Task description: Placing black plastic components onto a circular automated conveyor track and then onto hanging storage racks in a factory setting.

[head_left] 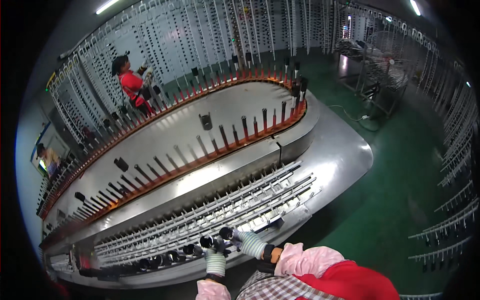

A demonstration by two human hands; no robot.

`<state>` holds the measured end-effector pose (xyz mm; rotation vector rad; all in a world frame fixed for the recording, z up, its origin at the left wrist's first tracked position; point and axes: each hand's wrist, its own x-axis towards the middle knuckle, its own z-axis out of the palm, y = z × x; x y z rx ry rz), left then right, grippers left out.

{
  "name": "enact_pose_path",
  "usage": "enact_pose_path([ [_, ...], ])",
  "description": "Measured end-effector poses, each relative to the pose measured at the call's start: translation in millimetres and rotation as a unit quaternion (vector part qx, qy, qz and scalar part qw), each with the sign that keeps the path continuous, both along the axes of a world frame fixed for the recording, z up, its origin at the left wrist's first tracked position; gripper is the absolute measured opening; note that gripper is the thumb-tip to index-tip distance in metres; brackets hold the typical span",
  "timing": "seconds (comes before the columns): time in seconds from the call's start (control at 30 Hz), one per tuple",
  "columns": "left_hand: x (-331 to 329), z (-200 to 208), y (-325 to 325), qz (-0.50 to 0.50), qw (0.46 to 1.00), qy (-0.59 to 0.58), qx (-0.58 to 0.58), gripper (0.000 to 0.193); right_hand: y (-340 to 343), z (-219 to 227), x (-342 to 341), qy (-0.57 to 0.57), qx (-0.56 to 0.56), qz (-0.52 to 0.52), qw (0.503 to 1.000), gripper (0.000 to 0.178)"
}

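Note:
My left hand (215, 259), in a striped glove with dark fingertips, is closed at a hollow black cylindrical part (206, 242) on the near edge of the rack. Just to its right, my right hand (248, 243), gloved alike, grips another black cylindrical part (226, 233). The fingers of both hands are partly hidden. More black cylinders (175, 256) stand in a row to the left of my hands. Behind them lie long metal hanging bars (210, 220) with short prongs, side by side in the tray.
Beyond the rack, a looped conveyor (200, 162) carries upright red and black spindles around a metal table (170, 125). Loose black parts (205, 121) lie on that table. Two people work along the far side. Hanging racks line the walls; a large fan (387, 62) stands back right.

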<state>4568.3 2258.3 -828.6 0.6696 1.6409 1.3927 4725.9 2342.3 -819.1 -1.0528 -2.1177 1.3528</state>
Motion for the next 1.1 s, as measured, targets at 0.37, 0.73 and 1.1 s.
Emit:
enact_pose_path([
  [0.37, -11.3, -41.7, 10.3, 0.008, 0.998, 0.054, -0.017, 0.026, 110.4, 65.5, 61.3, 0.114, 0.027, 0.101, 0.988, 0.039],
  [0.73, 7.1, -100.7, 29.3, 0.006, 0.950, 0.289, -0.122, 0.031, 465.5, 31.7, 197.5, 0.116, 0.202, -0.377, 0.896, 0.057],
  [1.1, 8.2, -112.1, 40.8, -0.040, 0.879, 0.440, -0.178, 0.030, 500.0, 102.0, 121.8, 0.390, 0.060, -0.226, 0.891, 0.025],
])
